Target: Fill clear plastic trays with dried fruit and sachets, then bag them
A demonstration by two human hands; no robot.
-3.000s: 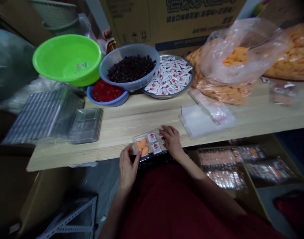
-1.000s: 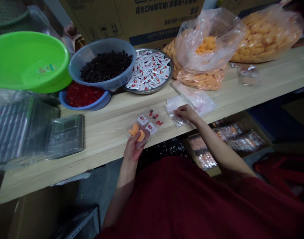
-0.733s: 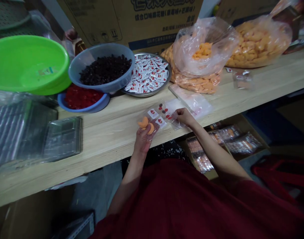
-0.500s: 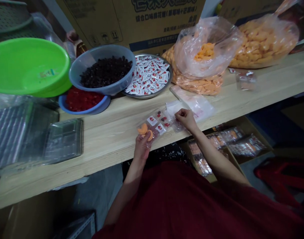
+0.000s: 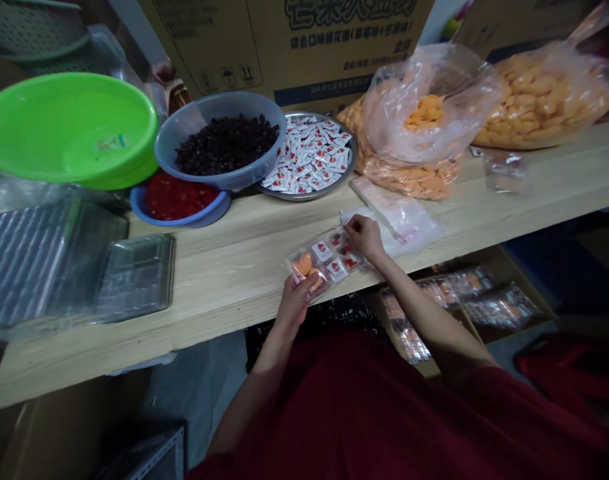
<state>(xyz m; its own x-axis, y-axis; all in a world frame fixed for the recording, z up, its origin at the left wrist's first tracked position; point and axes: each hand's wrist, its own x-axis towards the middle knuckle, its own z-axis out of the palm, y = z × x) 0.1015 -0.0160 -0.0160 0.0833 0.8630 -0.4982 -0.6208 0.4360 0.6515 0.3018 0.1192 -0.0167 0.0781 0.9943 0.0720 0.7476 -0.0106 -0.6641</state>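
Observation:
My left hand (image 5: pixel 295 303) grips the near left corner of a clear compartment tray (image 5: pixel 329 280), thumb on top. Orange crescent-shaped pieces (image 5: pixel 303 265) fill its left end, white sachets with a red print (image 5: pixel 322 251) its middle, and dark and red pieces (image 5: pixel 351 262) its right end. At the tray's far right corner, my right hand (image 5: pixel 363 237) is closed in a pinch on thin clear plastic film (image 5: pixel 365 265). Whether this film wraps the whole tray I cannot tell. Flat plastic bags (image 5: pixel 404 217) lie just beyond my right hand.
Along the back stand a green basin (image 5: pixel 44 127), a bowl of dark pieces (image 5: pixel 167 143) above a blue bowl of red pieces (image 5: pixel 214 215), a metal dish of sachets (image 5: pixel 355 157) and bags of orange pieces (image 5: pixel 409 177). Stacked clear trays (image 5: pixel 139 280) are left; a carton of packs (image 5: pixel 539 320) sits below right.
My right hand has come closer to the tray's right end, drawing the clear film with it. My left hand still holds the tray. The whole view has shifted slightly.

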